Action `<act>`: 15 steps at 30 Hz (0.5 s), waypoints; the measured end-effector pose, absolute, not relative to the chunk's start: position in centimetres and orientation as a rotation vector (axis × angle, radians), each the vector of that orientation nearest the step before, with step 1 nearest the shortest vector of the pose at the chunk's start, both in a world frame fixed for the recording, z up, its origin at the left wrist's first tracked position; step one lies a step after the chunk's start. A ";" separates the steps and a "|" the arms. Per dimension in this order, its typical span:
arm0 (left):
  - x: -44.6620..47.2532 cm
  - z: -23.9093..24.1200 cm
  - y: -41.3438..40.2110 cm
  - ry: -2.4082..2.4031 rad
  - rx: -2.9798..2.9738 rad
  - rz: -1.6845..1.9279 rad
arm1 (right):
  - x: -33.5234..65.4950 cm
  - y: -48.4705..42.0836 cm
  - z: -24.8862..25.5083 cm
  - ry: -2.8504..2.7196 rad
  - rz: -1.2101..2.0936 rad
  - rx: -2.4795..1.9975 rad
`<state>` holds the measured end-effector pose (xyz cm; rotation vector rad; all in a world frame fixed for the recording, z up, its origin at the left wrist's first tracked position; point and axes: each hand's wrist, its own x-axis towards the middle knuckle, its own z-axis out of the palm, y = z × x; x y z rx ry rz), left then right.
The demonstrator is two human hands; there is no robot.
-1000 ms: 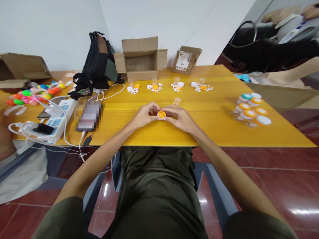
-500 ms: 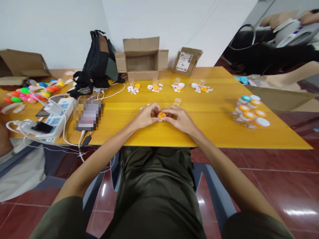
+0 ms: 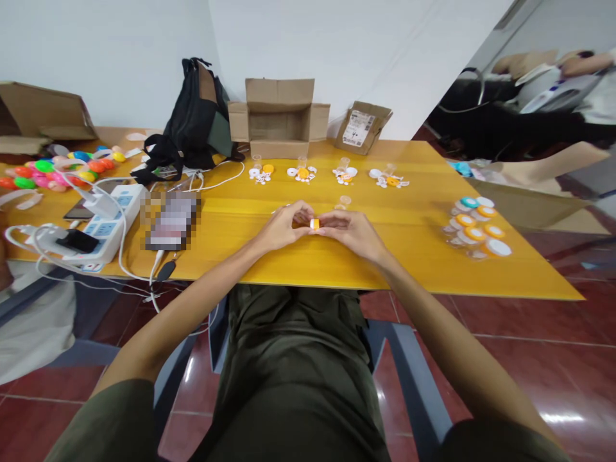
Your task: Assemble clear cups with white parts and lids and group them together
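Pinching the orange-and-white cap (image 3: 314,224) between them, left hand (image 3: 285,227) and right hand (image 3: 355,233) work over the tabletop (image 3: 414,212); lidded jars (image 3: 474,235) stand seemingly done at right, four loose-part clusters (image 3: 303,173) lying unassembled behind.

Our left hand (image 3: 287,228) and right hand (image 3: 355,233) are both pinching in at the grip from opposite sides; thumbs (image 3: 332,233) nearest us, fingers (image 3: 302,208) kinda curled around the far side; wrists (image 3: 264,241) sit outside it, forearms (image 3: 195,301) slanting back and wide.
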<state>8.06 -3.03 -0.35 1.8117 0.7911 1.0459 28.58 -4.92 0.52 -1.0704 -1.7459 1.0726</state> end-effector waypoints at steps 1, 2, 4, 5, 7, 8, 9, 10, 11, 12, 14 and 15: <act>8.1 -0.4 -3.0 0.788 1.799 1.043 | 28.6 -4.9 0.5 -1.725 1.085 -1.070; 8.1 -0.4 -3.0 0.788 1.785 1.041 | 28.6 -4.8 0.4 -1.710 1.094 -1.071; 8.2 -0.5 -2.9 0.789 1.760 1.028 | 28.6 -4.7 0.3 -1.697 1.110 -1.069; 8.2 -0.5 -2.9 0.789 1.746 1.018 | 28.6 -4.6 0.3 -1.699 1.115 -1.064; 8.2 -0.6 -2.8 0.790 1.711 0.997 | 28.6 -4.5 0.4 -1.711 1.116 -1.054; 8.2 -0.6 -2.7 0.790 1.689 0.991 | 28.6 -4.4 0.5 -1.719 1.113 -1.051; 8.1 -0.6 -2.6 0.791 1.668 0.988 | 28.7 -4.3 0.6 -1.726 1.107 -1.050; 8.1 -0.6 -2.5 0.792 1.647 0.990 | 28.7 -4.2 0.7 -1.735 1.102 -1.049; 8.1 -0.6 -2.4 0.792 1.630 0.991 | 28.7 -4.1 0.8 -1.744 1.098 -1.047; 8.0 -0.6 -2.3 0.790 1.615 0.991 | 28.6 -4.0 0.8 -1.755 1.093 -1.045; 8.0 -0.5 -2.1 0.780 1.588 0.995 | 28.5 -3.9 1.0 -1.779 1.074 -1.046; 7.9 -0.5 -2.0 0.773 1.574 1.000 | 28.4 -3.9 1.0 -1.791 1.055 -1.048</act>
